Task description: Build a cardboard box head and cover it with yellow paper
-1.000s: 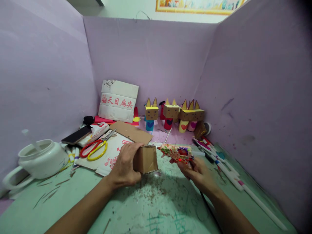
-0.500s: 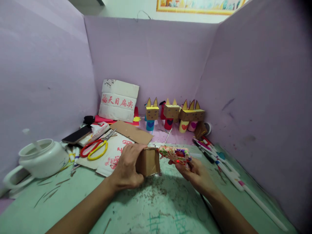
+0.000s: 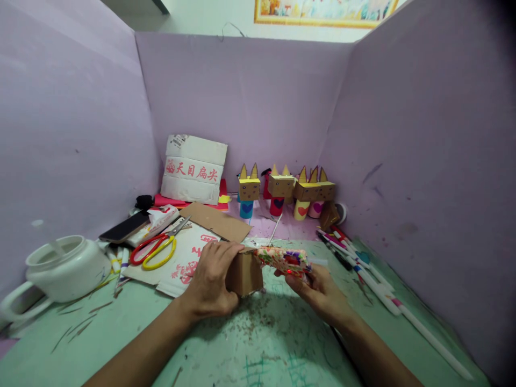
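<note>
My left hand (image 3: 213,279) grips a small brown cardboard box (image 3: 250,274) from its left side, thumb low and fingers over the top. In my right hand (image 3: 318,290) is a hot glue gun (image 3: 284,258) with a colourful floral pattern and a lit red light. Its tip points left and lies at the box's upper edge; I cannot tell whether it touches. A dark cord runs down beneath my right forearm. Crumbs are scattered on the green tabletop (image 3: 226,349) below the box.
Scissors (image 3: 159,250) with red and yellow handles lie on cardboard at left, near a white teapot (image 3: 66,269) and a phone (image 3: 124,227). Several cardboard-headed figures (image 3: 278,193) stand at the back. Markers (image 3: 374,287) line the right side. Lilac walls (image 3: 242,97) enclose the table.
The glue gun's tip has moved slightly left, onto or over the box's top edge. Both hands keep their grip, and the whole view has shifted a little.
</note>
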Demonstrator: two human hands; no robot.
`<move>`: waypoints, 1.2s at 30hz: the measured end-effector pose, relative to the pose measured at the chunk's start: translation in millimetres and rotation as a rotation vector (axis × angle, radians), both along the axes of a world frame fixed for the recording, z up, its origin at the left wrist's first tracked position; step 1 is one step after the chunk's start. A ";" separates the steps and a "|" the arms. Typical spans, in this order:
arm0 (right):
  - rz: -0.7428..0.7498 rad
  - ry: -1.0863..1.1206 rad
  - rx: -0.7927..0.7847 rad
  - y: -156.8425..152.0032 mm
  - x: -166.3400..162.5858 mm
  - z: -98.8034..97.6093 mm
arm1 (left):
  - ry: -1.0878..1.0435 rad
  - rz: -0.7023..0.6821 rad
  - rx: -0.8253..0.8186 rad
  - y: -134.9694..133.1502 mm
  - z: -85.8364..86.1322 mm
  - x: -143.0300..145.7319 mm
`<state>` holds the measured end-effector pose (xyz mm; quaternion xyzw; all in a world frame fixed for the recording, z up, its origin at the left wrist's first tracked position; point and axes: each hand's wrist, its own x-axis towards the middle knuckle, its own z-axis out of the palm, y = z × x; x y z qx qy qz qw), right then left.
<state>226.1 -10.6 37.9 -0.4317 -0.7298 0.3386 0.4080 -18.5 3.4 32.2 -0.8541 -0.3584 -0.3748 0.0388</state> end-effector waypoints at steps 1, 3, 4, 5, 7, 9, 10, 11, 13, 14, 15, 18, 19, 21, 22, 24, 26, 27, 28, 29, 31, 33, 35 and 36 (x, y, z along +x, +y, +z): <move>0.006 0.003 -0.012 -0.2 -0.3 0.2 | 0.017 0.004 0.016 0.1 0.6 0.3; 0.021 0.031 -0.031 -0.6 -1.1 0.4 | 0.044 0.007 0.040 -0.1 1.9 0.9; 0.029 0.054 -0.040 -0.8 -1.3 0.5 | 0.047 0.007 0.046 -0.2 2.4 1.3; 0.034 0.080 -0.047 -0.9 -1.4 0.5 | 0.042 0.009 0.043 -0.4 2.6 1.7; 0.029 0.128 -0.059 -0.9 -0.8 0.3 | 0.009 0.017 0.018 -0.7 1.8 2.2; 0.005 0.154 -0.063 -0.7 0.4 -0.2 | -0.039 0.025 -0.023 -0.7 0.0 2.2; -0.009 0.159 -0.063 -0.6 1.0 -0.5 | -0.056 0.027 -0.041 -0.6 -1.0 2.1; -0.019 0.157 -0.064 -0.5 1.4 -0.8 | -0.066 0.029 -0.053 -0.4 -2.0 2.0; -0.023 0.146 -0.066 -0.6 1.4 -1.3 | -0.072 0.038 -0.064 0.0 -3.3 1.8; -0.019 0.136 -0.069 -0.8 1.1 -1.3 | -0.069 0.041 -0.065 0.1 -3.5 1.8; -0.016 0.129 -0.070 -1.0 0.6 -1.2 | -0.066 0.042 -0.064 0.2 -3.5 2.0; -0.008 0.113 -0.077 -1.8 -1.2 -0.5 | -0.046 0.028 -0.048 0.5 -2.8 2.9; -0.006 0.108 -0.078 -1.9 -1.7 -0.3 | -0.040 0.022 -0.042 0.5 -2.8 3.2; -0.002 0.099 -0.070 -1.8 -2.3 -0.2 | -0.035 0.014 -0.034 0.6 -3.1 3.6; -0.001 0.093 -0.063 -1.6 -2.5 -0.4 | -0.035 0.010 -0.034 0.4 -3.4 3.7; -0.002 0.088 -0.051 -1.2 -2.6 -1.0 | -0.046 0.002 -0.041 -0.4 -3.8 3.8; 0.001 0.098 -0.059 -1.0 -2.6 -1.0 | -0.058 -0.015 -0.061 -1.5 -3.5 3.8; 0.002 0.109 -0.072 -1.0 -2.4 -0.6 | -0.062 -0.023 -0.072 -2.0 -3.2 3.7; 0.005 0.121 -0.092 -1.0 -2.2 0.1 | -0.063 -0.028 -0.079 -2.3 -2.7 3.7; 0.013 0.134 -0.123 -1.1 -1.8 1.0 | -0.058 -0.032 -0.079 -2.5 -2.3 3.6; 0.042 0.162 -0.210 -1.1 -0.7 3.2 | -0.033 -0.038 -0.044 -2.1 -1.8 3.2; 0.079 0.185 -0.295 -0.8 1.0 4.9 | 0.000 -0.047 0.023 -1.2 -2.2 2.6; 0.092 0.211 -0.353 0.0 2.8 5.2 | 0.035 -0.042 0.097 -0.3 -3.5 1.7; 0.089 0.229 -0.375 0.6 3.6 4.8 | 0.055 -0.031 0.133 0.1 -4.4 1.2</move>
